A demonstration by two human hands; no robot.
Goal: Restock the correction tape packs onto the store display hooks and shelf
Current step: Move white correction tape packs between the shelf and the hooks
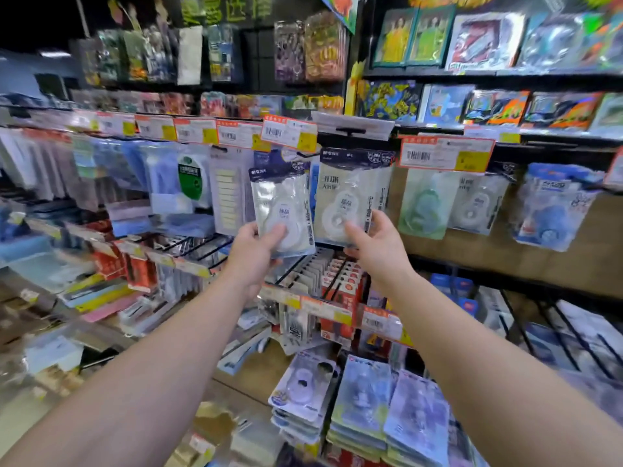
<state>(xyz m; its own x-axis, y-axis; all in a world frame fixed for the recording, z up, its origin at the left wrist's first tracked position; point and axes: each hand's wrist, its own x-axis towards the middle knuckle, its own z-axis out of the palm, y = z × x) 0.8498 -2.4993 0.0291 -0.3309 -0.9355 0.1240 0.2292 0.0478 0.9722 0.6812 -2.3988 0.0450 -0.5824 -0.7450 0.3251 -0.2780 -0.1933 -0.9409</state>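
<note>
A stationery aisle fills the view, with hanging goods on hooks under a row of orange price tags [289, 133]. Just below those tags, the left hand [256, 251] grips the lower edge of a white correction tape pack [281, 210], thumb on its front. Just right of that pack, the right hand [377, 244] pinches the bottom of a second pack [352, 193], which hangs from a hook [350, 131] beside the tags. Far below the tags, stacks of blue packs [364, 399] lie on a lower shelf.
</note>
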